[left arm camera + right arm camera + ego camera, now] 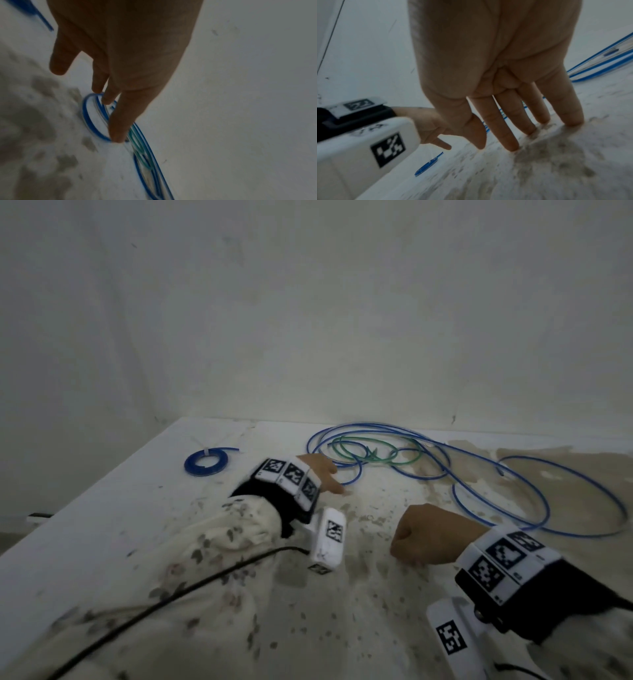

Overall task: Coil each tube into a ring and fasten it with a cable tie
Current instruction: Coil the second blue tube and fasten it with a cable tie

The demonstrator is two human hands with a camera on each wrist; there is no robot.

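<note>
1. From the head view, the stained white table (359, 594) carries one finished blue ring (206, 462) bound by one white cable tie (208, 452), lying far left. To its right sprawl loose loops: one long blue tube (534, 501) spreading toward the right edge and one green tube (376, 455) tangled inside its far loops. The left hand (322, 474) reaches to the near end of that tangle, fingers extended. The right hand (431, 535) sits nearer, knuckles up, apart from the tubes. Two wrist bands with black-and-white markers show, one on each arm.

2. From the left wrist, the left hand (123, 54) has straight fingers, released, the tips down at a small blue loop (89, 121); green strands (139, 146) run beside it. I cannot tell whether anything is pinched.

3. From the right wrist, the right hand (496, 81) hangs with four fingers straight, tips on the table, grasping nothing. The tied ring (426, 167) lies beyond it, edge-on.
</note>
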